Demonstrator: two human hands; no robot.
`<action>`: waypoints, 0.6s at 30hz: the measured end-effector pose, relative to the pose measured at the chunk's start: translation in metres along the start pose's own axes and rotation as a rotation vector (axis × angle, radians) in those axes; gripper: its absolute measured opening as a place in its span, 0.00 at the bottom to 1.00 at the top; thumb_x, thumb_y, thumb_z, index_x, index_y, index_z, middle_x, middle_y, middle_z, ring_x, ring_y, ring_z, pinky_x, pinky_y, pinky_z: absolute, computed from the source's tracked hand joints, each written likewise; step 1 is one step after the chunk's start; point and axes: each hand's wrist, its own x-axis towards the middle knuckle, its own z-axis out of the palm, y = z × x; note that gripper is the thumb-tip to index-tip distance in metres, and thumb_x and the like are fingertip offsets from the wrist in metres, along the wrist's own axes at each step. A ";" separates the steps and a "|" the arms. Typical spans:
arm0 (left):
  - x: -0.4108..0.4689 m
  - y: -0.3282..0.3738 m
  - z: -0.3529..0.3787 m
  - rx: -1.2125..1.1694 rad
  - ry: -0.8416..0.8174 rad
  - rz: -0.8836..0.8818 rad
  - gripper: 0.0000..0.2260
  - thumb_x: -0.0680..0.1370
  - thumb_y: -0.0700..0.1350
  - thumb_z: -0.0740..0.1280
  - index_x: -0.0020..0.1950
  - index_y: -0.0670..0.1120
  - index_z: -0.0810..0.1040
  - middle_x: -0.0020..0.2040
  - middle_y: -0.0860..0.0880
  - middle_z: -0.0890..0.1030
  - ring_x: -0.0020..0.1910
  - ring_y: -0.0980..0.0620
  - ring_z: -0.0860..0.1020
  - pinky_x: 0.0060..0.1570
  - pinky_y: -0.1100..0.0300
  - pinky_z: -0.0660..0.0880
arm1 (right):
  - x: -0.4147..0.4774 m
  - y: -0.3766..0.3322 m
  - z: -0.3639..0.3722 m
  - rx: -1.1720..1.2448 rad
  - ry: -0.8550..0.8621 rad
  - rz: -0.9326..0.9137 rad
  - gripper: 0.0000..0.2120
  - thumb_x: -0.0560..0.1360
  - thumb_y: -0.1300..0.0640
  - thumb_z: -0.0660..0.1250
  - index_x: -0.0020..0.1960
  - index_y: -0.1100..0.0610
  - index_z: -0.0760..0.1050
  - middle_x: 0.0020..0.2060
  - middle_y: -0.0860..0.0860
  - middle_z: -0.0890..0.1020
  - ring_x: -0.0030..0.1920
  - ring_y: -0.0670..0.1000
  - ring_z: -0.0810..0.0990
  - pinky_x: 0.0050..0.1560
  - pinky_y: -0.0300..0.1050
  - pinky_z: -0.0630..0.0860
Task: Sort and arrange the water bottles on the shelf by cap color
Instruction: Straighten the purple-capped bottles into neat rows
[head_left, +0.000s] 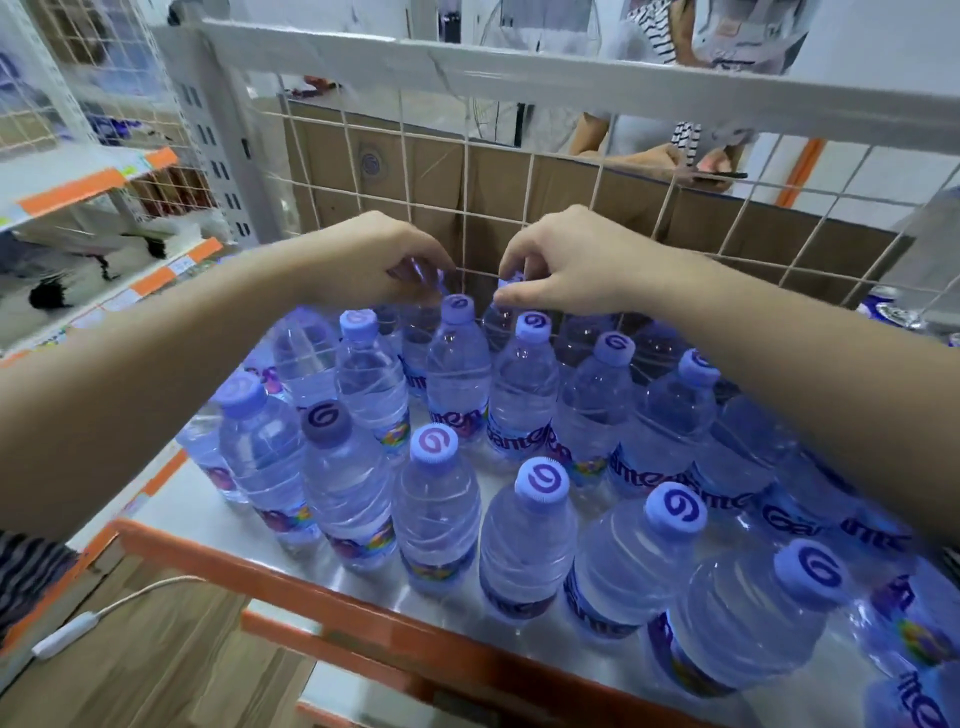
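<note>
Reaching forward over the stock, both forearms are extending to the back row of the shelf (260, 577), palms turned down and wrists slightly raised. The left hand (384, 260) is curling its fingers and thumb round the top of the left rear bottle (422, 278), which is standing against the wire mesh (571, 182). The right hand (561, 260) is pinching the cap of the right rear bottle (510, 282) between thumb and bent fingers. This bottle is standing just beside the other, also at the mesh.

Water bottles are standing upright on the shelf in loose rows, many touching. Eleven caps are showing clear of the hands. Ten of them are reading pale lilac with a swirl mark, as on the front cap (542, 483), and one is reading as a darker cap (326, 423). Further bottles are lying partly hidden under the arms, so the full total cannot be told.

One cardboard box (363, 171) is sitting behind the mesh. One other person is standing beyond it, holding a phone (719, 175). One white cable (104, 613) is trailing at lower left.
</note>
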 end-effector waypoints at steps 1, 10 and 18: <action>-0.008 -0.005 -0.006 0.004 0.028 -0.011 0.14 0.77 0.42 0.70 0.63 0.44 0.80 0.52 0.49 0.83 0.48 0.52 0.81 0.47 0.71 0.71 | 0.004 -0.005 -0.006 0.003 0.007 -0.019 0.15 0.75 0.45 0.70 0.53 0.55 0.82 0.40 0.50 0.82 0.41 0.50 0.78 0.42 0.42 0.72; -0.059 -0.076 -0.030 0.128 0.071 0.070 0.13 0.76 0.45 0.72 0.59 0.45 0.82 0.50 0.46 0.82 0.46 0.48 0.80 0.44 0.66 0.69 | 0.046 -0.067 -0.006 -0.069 -0.070 -0.091 0.12 0.74 0.46 0.70 0.53 0.52 0.82 0.42 0.48 0.82 0.43 0.49 0.79 0.48 0.45 0.76; -0.061 -0.122 -0.017 0.093 -0.055 0.165 0.20 0.68 0.53 0.78 0.58 0.49 0.82 0.31 0.63 0.73 0.34 0.56 0.75 0.39 0.65 0.70 | 0.092 -0.108 0.050 -0.114 -0.348 0.054 0.20 0.70 0.40 0.72 0.56 0.49 0.77 0.39 0.51 0.82 0.40 0.51 0.80 0.42 0.47 0.77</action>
